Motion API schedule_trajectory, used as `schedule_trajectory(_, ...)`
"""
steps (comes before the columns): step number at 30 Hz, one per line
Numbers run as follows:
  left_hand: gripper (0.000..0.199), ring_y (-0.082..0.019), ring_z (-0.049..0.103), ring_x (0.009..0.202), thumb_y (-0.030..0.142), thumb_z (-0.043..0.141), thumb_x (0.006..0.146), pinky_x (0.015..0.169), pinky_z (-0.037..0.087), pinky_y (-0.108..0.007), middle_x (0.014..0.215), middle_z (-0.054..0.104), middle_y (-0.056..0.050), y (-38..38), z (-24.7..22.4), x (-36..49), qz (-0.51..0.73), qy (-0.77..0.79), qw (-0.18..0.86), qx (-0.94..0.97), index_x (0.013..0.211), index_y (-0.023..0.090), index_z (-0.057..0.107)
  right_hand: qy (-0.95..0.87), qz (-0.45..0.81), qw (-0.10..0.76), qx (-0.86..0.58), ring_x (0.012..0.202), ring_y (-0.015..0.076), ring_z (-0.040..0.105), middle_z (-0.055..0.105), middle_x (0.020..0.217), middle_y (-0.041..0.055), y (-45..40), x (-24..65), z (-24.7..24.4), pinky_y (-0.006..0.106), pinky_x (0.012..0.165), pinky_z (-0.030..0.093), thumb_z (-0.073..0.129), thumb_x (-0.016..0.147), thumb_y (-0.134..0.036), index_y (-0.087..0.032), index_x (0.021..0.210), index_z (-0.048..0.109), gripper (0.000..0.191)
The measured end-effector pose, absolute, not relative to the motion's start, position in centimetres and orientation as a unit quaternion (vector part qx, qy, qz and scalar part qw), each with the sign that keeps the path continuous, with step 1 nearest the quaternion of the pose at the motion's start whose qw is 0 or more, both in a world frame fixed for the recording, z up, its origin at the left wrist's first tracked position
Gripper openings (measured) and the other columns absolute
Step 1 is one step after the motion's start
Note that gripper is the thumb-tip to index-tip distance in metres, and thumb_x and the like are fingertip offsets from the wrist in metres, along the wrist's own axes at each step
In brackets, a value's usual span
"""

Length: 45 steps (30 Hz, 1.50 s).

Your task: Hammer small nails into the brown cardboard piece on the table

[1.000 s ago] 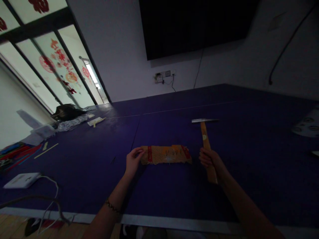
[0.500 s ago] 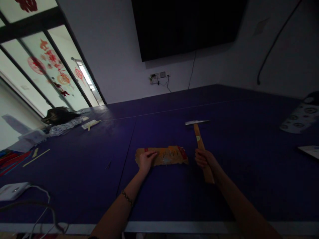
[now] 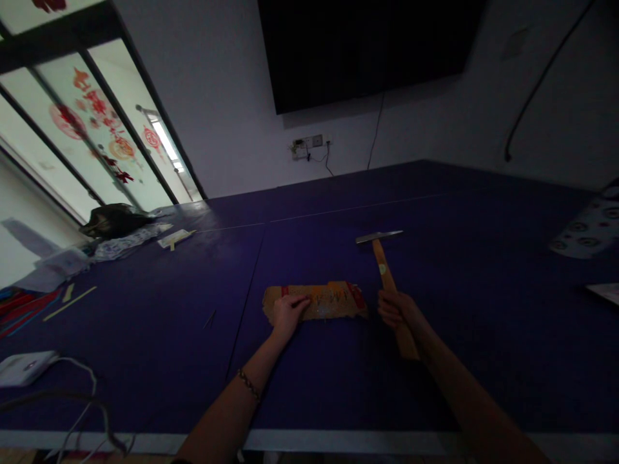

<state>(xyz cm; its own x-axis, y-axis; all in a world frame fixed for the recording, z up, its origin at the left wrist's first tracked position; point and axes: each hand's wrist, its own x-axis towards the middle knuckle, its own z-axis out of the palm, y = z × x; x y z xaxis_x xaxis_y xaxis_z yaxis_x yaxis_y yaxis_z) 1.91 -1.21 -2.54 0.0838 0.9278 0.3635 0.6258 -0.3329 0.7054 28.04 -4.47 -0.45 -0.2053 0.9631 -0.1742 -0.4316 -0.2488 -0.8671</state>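
A torn strip of brown cardboard (image 3: 338,308) with red tape near both ends lies flat on the purple table. Several small nails (image 3: 333,298) show on its middle and right part. My left hand (image 3: 289,313) rests on its left half, thumb and fingertips pinched together; whatever is between them is too small to make out. To the right of the cardboard, my right hand (image 3: 397,309) grips the wooden handle of a hammer (image 3: 385,269), its metal head pointing away from me. Two loose nails (image 3: 209,319) lie left of the cardboard.
On the purple table (image 3: 309,380), a white device (image 3: 26,368) with cables sits at the near left. Coloured strips (image 3: 33,311), papers and a black bag (image 3: 113,221) are farther left. A patterned cylinder (image 3: 587,229) stands at the right.
The hammer head has shifted slightly to the left. My left hand has moved a little to the right on the cardboard, still pinched. The camera view has shifted slightly.
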Motion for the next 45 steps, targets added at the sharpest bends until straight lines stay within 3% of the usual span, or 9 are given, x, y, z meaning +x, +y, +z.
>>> schedule_trajectory(15,0.008,-0.014,0.061,0.074,0.024,0.063,0.068,0.074,0.045,-0.029,0.075,0.068,-0.003,-0.8,-3.1,1.6,0.37,0.501,0.146,0.769,0.068,0.019,0.068,-0.361,0.682,0.493,-0.402,0.023,0.0015,0.022,0.026,0.03,-0.0112,-4.6,27.6,0.2,0.017,0.023,0.023,0.069,0.045,-0.046,-0.02,0.042,0.032,0.045)
schedule_trajectory(21,0.007,-0.015,0.061,0.074,0.024,0.063,0.068,0.071,0.045,-0.028,0.075,0.068,-0.003,-0.4,-3.5,1.5,0.373,0.494,0.144,0.772,0.066,0.019,0.068,-0.384,0.601,0.518,-0.472,0.023,0.0023,0.025,0.031,0.032,-0.0116,-6.4,26.4,2.2,0.017,0.024,0.025,0.066,0.048,-0.045,-0.019,0.05,0.036,0.04)
schedule_trajectory(26,0.006,-0.014,0.061,0.073,0.024,0.064,0.068,0.071,0.045,-0.027,0.074,0.068,-0.002,-0.2,-3.8,1.6,0.375,0.498,0.144,0.768,0.067,0.021,0.068,-0.457,0.532,0.456,-0.548,0.025,0.0044,0.029,0.034,0.034,-0.0105,-12.3,22.5,4.2,0.017,0.025,0.026,0.054,0.061,-0.045,-0.018,0.061,0.041,0.03)
schedule_trajectory(30,0.006,-0.014,0.061,0.074,0.025,0.065,0.066,0.072,0.045,-0.027,0.073,0.068,-0.002,-0.1,-3.9,1.7,0.377,0.502,0.142,0.765,0.067,0.021,0.068,-0.449,0.553,0.399,-0.578,0.026,0.0046,0.029,0.033,0.035,-0.0095,-16.4,17.9,4.7,0.018,0.027,0.026,0.046,0.064,-0.046,-0.019,0.056,0.038,0.029)
schedule_trajectory(45,0.006,-0.016,0.06,0.075,0.025,0.066,0.065,0.075,0.045,-0.03,0.075,0.068,-0.001,-0.6,-2.9,2.1,0.36,0.521,0.136,0.762,0.068,0.021,0.069,-0.532,0.434,0.339,-0.643,0.03,0.0084,0.036,0.038,0.036,-0.005,-17.0,15.1,3.9,0.021,0.034,0.025,0.038,0.072,-0.039,-0.021,0.054,0.037,0.025)
